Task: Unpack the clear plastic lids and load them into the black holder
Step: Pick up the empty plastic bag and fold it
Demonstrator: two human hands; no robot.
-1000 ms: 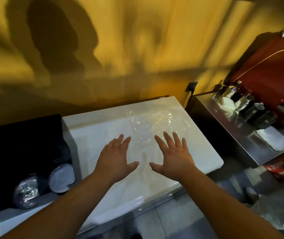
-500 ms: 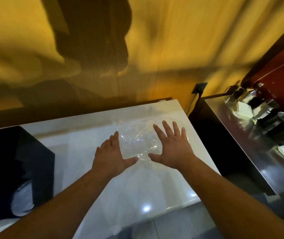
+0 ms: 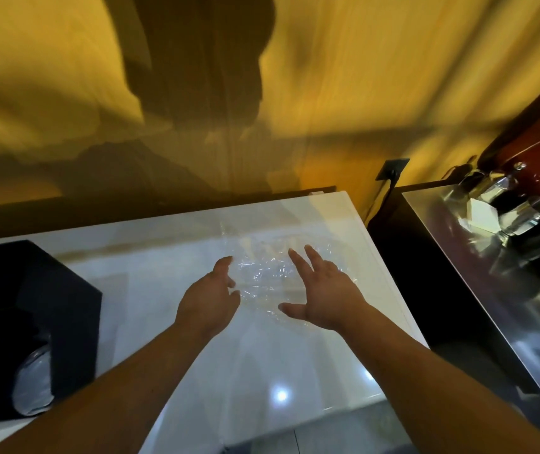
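Clear, crinkled plastic marks the pack of lids [image 3: 267, 273], which lies on the white counter [image 3: 151, 299] well to the right of the black holder [image 3: 36, 299]. The pack is flanked by both hands. The left hand [image 3: 209, 299] is held on the side nearer the holder, with its fingers loosely bent and closed on nothing that can be seen. The right hand [image 3: 326, 294] is held on the farther side, spread wide with nothing gripped. Whether either hand touches the wrap cannot be told. What looks like a clear lid [image 3: 31, 385] is already seated in the holder's front opening.

The step in hand is judged to be the taking up of the pack for opening. The wrap would best be pinched at a loose fold rather than squeezed across the stack, since thin lids are likely to buckle. The pack should be steadied from the farther side while the wrap is torn, so that no lids are spilled.
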